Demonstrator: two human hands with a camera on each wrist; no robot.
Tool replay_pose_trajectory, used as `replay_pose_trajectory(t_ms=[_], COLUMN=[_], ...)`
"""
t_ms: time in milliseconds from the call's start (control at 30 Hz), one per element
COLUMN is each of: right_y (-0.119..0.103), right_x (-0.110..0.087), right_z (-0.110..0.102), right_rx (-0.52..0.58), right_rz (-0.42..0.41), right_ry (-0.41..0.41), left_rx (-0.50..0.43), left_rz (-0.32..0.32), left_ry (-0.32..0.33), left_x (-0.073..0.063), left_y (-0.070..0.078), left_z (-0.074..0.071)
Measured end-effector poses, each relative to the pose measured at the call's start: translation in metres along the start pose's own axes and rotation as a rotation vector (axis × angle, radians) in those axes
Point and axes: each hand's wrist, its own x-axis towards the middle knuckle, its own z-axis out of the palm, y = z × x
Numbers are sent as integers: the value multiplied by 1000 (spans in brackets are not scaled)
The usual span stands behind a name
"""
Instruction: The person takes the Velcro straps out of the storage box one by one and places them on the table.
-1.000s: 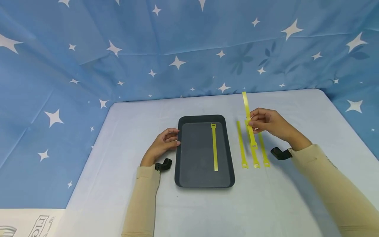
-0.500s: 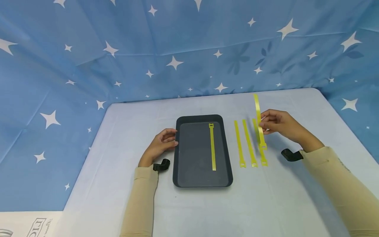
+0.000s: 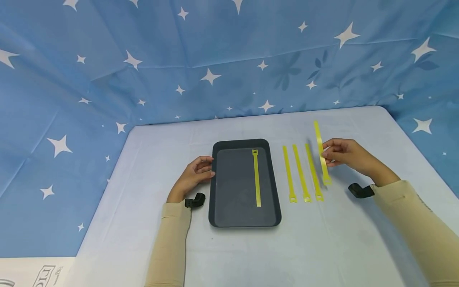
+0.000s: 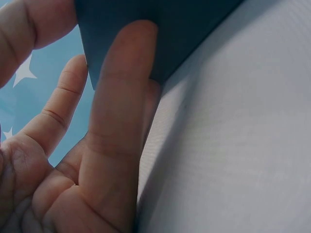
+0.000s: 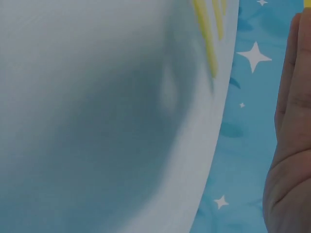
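In the head view, my right hand [image 3: 346, 155] pinches a yellow cable tie [image 3: 318, 137] near its middle, with the slotted end pointing toward me. It is to the right of several matching cable ties laid side by side, the closest being a yellow tie [image 3: 313, 171]. My left hand [image 3: 191, 177] touches the left side of a dark grey tray [image 3: 233, 191]. The left wrist view has the thumb [image 4: 119, 97] straight against the tray's outer wall [image 4: 194, 29]. One more yellow tie [image 3: 256, 177] lies inside the tray, slotted end away from me.
A white cloth covers the table [image 3: 154, 143], which ends at a blue curtain [image 3: 157, 44] with white stars. Printed pale material [image 3: 36, 271] shows at the lower left. Black wrist cameras, such as the right camera [image 3: 360, 190], stick out beside each hand.
My right hand has carried its cable tie rightward and lower, from over the middle of the row to just beyond the rightmost tie. The left hand stays at the tray; the head view shifted slightly.
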Motion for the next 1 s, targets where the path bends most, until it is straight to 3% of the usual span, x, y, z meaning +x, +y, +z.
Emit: replay_pose_trajectory(t_ms=[400,733,1000], right_y=[18,18,19], right_x=[1,-1,-1], right_z=[-1,2,3], right_rx=[-6,9,-18], right_rz=[147,265,285], right_ry=[-91,-153,-166], left_rx=[0,0,-1], left_rz=[0,4,11], left_ry=[3,-1,-6], left_x=[-1,0,0], left_y=[0,-1,-1], left_z=[1,0,0])
